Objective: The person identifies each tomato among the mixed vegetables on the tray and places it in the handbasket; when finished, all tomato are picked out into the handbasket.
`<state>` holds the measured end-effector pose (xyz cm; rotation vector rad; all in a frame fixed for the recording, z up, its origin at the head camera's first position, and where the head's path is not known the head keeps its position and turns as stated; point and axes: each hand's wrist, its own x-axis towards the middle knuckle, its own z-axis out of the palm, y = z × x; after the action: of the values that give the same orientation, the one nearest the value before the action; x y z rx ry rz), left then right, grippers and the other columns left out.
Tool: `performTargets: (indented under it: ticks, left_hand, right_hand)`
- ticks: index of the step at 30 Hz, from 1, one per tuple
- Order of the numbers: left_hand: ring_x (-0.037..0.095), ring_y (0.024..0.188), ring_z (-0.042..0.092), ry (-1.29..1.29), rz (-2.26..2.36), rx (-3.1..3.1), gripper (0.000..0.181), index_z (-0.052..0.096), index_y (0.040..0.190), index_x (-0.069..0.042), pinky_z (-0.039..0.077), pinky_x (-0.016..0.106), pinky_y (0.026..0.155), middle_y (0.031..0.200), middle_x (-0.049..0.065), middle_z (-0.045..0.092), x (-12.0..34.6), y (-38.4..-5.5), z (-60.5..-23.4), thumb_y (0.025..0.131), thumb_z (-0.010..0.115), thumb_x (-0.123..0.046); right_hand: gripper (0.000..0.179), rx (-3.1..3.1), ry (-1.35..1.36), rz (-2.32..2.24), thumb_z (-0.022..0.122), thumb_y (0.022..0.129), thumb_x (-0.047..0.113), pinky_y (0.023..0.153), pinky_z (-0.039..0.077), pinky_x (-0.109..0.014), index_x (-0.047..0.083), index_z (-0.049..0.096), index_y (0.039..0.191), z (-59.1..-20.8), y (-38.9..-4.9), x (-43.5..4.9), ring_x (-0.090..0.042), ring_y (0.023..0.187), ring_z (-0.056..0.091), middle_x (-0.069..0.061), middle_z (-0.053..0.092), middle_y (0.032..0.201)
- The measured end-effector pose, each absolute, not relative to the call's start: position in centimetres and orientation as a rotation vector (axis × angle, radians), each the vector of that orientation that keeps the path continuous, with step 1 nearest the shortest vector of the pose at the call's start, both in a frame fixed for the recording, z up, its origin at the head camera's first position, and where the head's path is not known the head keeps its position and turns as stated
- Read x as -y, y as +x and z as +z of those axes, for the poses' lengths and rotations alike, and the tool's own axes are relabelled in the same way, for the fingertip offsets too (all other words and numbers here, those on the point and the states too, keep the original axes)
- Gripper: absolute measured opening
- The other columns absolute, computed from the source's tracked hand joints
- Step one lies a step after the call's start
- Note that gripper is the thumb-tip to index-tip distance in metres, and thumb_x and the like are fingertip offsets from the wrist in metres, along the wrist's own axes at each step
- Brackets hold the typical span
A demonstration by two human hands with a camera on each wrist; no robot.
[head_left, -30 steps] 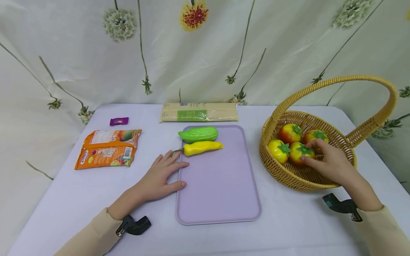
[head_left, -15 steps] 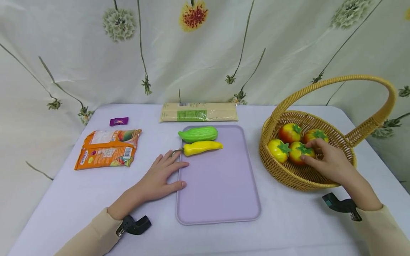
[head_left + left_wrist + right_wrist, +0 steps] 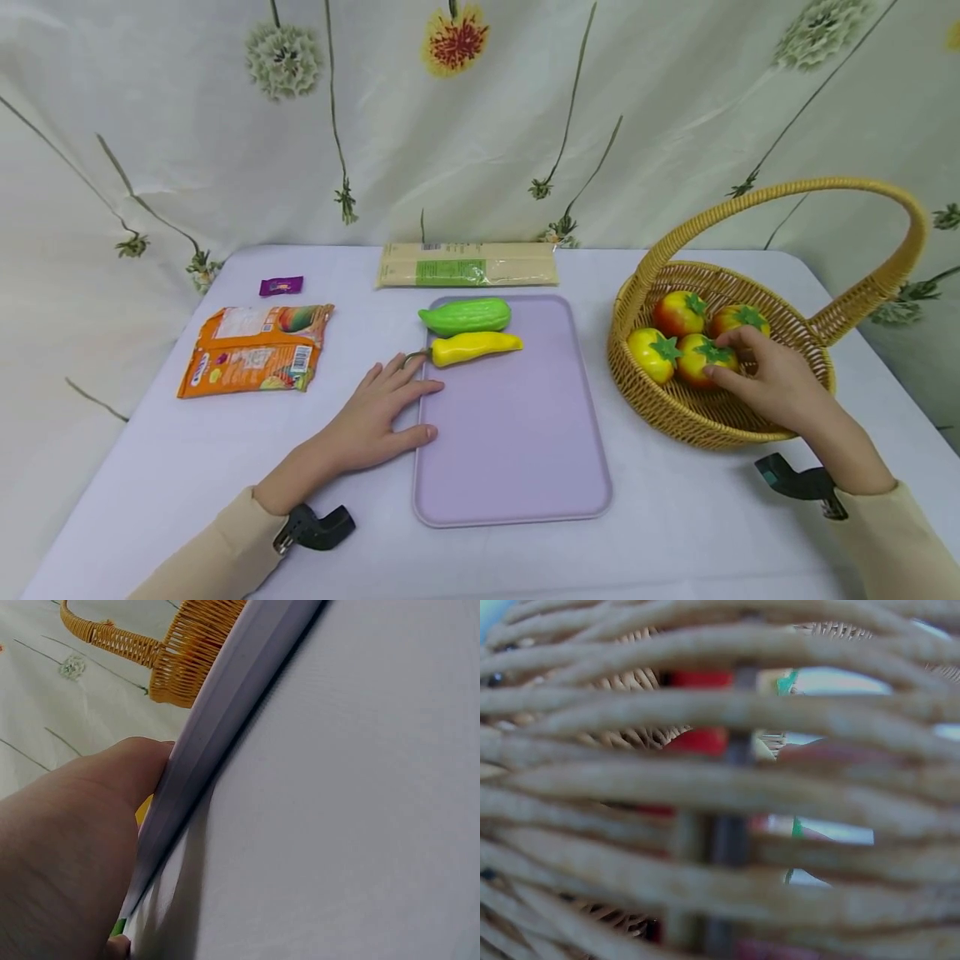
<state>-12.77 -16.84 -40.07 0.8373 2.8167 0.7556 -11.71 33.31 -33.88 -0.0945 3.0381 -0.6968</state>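
Note:
My left hand [image 3: 375, 417] lies with fingers spread over the left edge of a lilac tray [image 3: 517, 450], thumb and fingertips on its rim. On the tray's far part are a green bumpy gourd [image 3: 465, 317] and a yellow chili pepper [image 3: 476, 347], whose curled stem overlaps my fingers. My right hand [image 3: 776, 375] reaches into a wicker basket [image 3: 675, 419], thumb and fingers pinching a red-yellow tomato [image 3: 701, 362] by its sides near the green leafy top. Several similar tomatoes sit around it, among them a mostly yellow tomato [image 3: 651, 354]. In the right wrist view, basket weave [image 3: 630, 784] hides most of the hand.
An orange snack packet [image 3: 255, 350] and a small purple wrapped candy [image 3: 281, 286] lie at the left. Behind the tray is a long beige packet [image 3: 465, 264] with a green label. The basket's tall arched handle [image 3: 847, 185] rises at the right.

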Motion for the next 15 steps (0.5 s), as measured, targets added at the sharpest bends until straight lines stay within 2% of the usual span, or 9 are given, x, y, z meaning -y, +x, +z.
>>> performTargets:
  ticks: [5, 9, 11, 15]
  left_hand:
    - [0.049, 0.155, 0.021, 0.84, 0.747, -2.812, 0.058, 0.059, 0.143, -0.02, 0.011, 0.074, 0.122, 0.166, 0.018, 0.033, 17.1, -12.7, -39.9, 0.092, 0.068, -0.045]
    - [0.05, 0.154, 0.024, 0.854, 0.687, -2.782, 0.057, 0.058, 0.144, -0.02, 0.018, 0.072, 0.121, 0.167, 0.018, 0.031, 17.3, -12.7, -39.2, 0.094, 0.067, -0.045]
    - [0.047, 0.151, 0.032, 0.868, 0.665, -2.757, 0.056, 0.058, 0.145, -0.018, 0.027, 0.068, 0.12, 0.164, 0.018, 0.036, 17.6, -12.7, -38.2, 0.095, 0.066, -0.042]
    - [0.037, 0.139, 0.053, 0.866, 0.668, -2.714, 0.053, 0.058, 0.144, -0.013, 0.044, 0.059, 0.114, 0.149, 0.013, 0.057, 18.7, -13.1, -36.0, 0.098, 0.066, -0.037]
  right_hand:
    - [0.044, -3.046, -0.12, -0.728, 0.068, 0.098, 0.03, 0.091, 0.052, -0.068, -0.001, 0.055, 0.126, -33.7, -11.9, -33.2, -0.056, 0.115, 0.061, -0.035, 0.063, 0.125]
    - [0.044, -3.041, -0.124, -0.736, 0.068, 0.098, 0.029, 0.089, 0.055, -0.065, -0.002, 0.055, 0.127, -33.4, -12.0, -33.3, -0.057, 0.114, 0.062, -0.035, 0.062, 0.126]
    - [0.047, -3.032, -0.109, -0.749, 0.069, 0.098, 0.03, 0.087, 0.057, -0.063, -0.002, 0.054, 0.129, -33.1, -11.9, -33.5, -0.058, 0.114, 0.062, -0.036, 0.061, 0.127]
    - [0.049, -3.04, -0.068, -0.768, 0.068, 0.098, 0.029, 0.081, 0.06, -0.061, -0.003, 0.052, 0.132, -32.1, -11.8, -34.1, -0.061, 0.11, 0.061, -0.039, 0.059, 0.128]
